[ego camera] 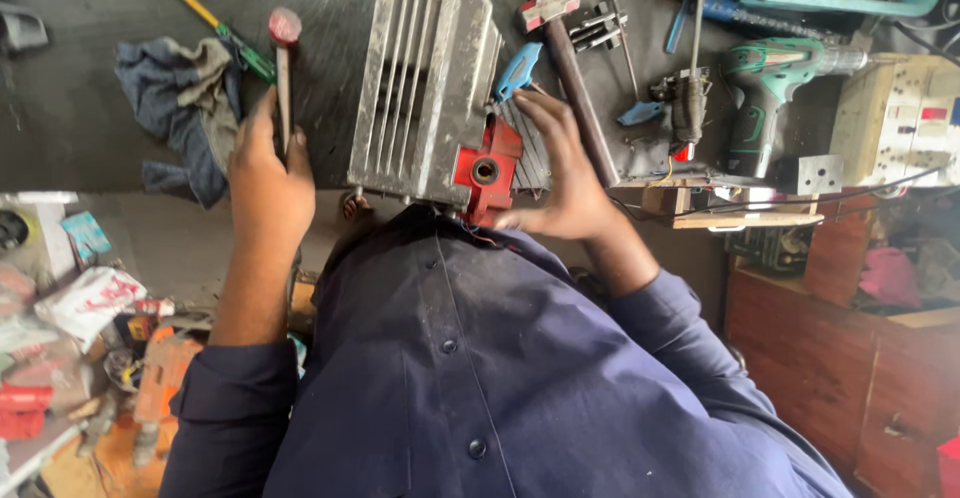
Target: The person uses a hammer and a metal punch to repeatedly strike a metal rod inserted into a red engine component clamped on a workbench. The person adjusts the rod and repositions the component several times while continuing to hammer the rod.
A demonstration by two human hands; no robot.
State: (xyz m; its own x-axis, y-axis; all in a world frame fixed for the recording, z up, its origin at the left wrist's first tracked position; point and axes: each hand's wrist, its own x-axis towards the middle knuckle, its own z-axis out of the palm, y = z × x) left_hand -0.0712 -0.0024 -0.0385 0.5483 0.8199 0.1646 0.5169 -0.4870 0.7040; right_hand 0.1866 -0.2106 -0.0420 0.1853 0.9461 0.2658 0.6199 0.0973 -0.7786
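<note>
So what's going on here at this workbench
A person in a dark blue work shirt stands at a cluttered bench. Their left hand grips a red-headed hammer upright. Their right hand rests on a grey metal slatted casing with a red fitting at its near edge, a blue-handled tool at the fingertips. A larger hammer, a green cordless drill and a blue rag lie around.

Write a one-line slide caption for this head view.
Left hand holds a red-tipped tool upright; right hand rests on a finned grey metal housing with a red fitting, on a dark workbench.
</note>
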